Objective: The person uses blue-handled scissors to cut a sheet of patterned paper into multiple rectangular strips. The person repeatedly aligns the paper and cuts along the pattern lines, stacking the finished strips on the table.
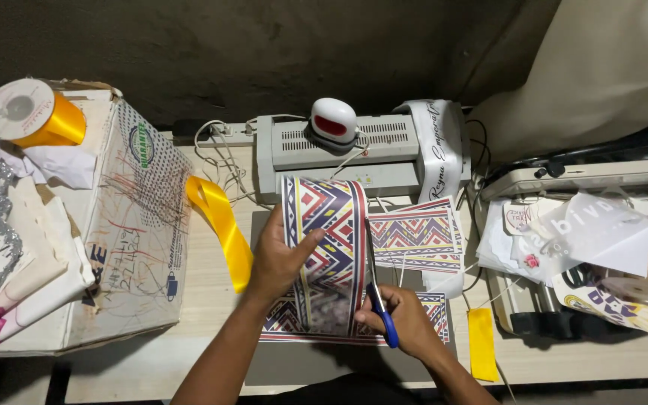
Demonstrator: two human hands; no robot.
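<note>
The left hand held a patterned sheet upright and bowed in front of the grey laminator, its grip closed on the sheet's left edge with the thumb pressed across the printed face. The sheet was a glossy strip printed with zigzags and chevrons in dark blue, red, yellow and white, bordered by thin stripes down each long side; its upper part curled back toward the laminator and its lower part was blurred. The right hand sat below and right of the sheet, its grip closed through the blue handles of a pair of scissors, whose blades ran up along the sheet's right edge, slightly parted.

More printed pieces with the same pattern lay flat on the bench just right of the sheet, between it and the laminator's front. On top of the laminator rested a small white and red press, and a white sash with script lettering hung over the laminator's right end. Left of the laminator, a yellow ribbon trailed across the bench toward a cardboard box, on which a yellow ribbon spool stood. A short yellow ribbon piece lay well right of the sheet, near a heap of printed cutouts.
</note>
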